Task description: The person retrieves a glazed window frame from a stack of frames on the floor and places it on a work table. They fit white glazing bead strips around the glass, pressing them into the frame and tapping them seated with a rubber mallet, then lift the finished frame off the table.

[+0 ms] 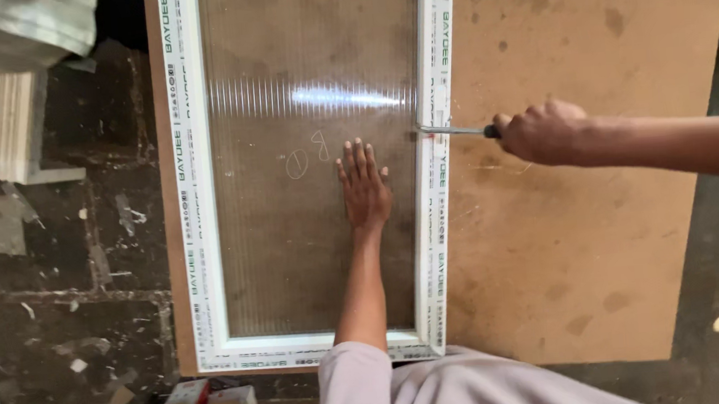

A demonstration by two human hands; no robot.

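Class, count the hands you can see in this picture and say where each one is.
2. The left hand lies flat on the ribbed pane; the right hand grips a metal tool at the white frame.

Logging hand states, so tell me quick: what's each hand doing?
Left hand: open, flat on the ribbed glass pane.
Right hand: closed around a metal tool.

Our left hand (364,186) lies flat, fingers spread, arm stretched forward; our right hand (543,133) is fisted, arm reaching in sideways.
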